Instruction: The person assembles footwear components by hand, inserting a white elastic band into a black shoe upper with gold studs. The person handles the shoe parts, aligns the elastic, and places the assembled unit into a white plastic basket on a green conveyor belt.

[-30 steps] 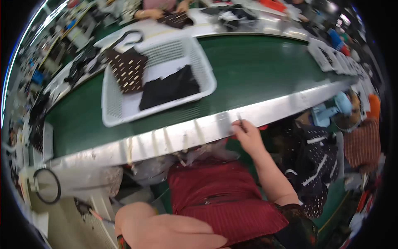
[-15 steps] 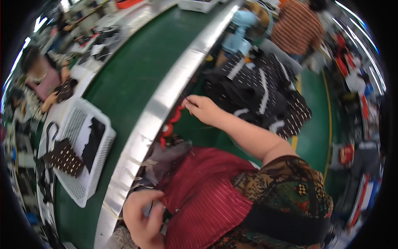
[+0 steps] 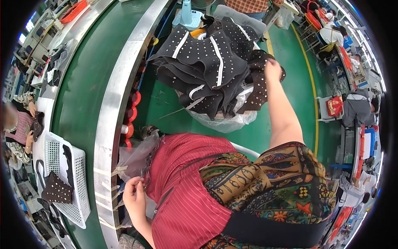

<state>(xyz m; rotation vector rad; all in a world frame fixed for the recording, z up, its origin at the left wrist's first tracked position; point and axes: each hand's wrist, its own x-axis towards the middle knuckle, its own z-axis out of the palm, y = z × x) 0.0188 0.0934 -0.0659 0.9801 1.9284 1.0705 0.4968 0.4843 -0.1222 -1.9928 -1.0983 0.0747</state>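
Two containers show on my feed: a white basket [image 3: 79,178] holding a brown piece [image 3: 57,190] and black strip [image 3: 67,162], and clear plastic [image 3: 226,123] beneath the dark pile [image 3: 199,62], where my right hand [image 3: 272,70] grips a dotted panel [image 3: 260,89]; my left hand [image 3: 134,199] curls loosely.

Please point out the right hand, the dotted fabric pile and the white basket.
Right hand [image 3: 272,71]: head view, back of the hand.
Dotted fabric pile [image 3: 202,63]: head view, upper layers.
White basket [image 3: 79,176]: head view, its right wall.
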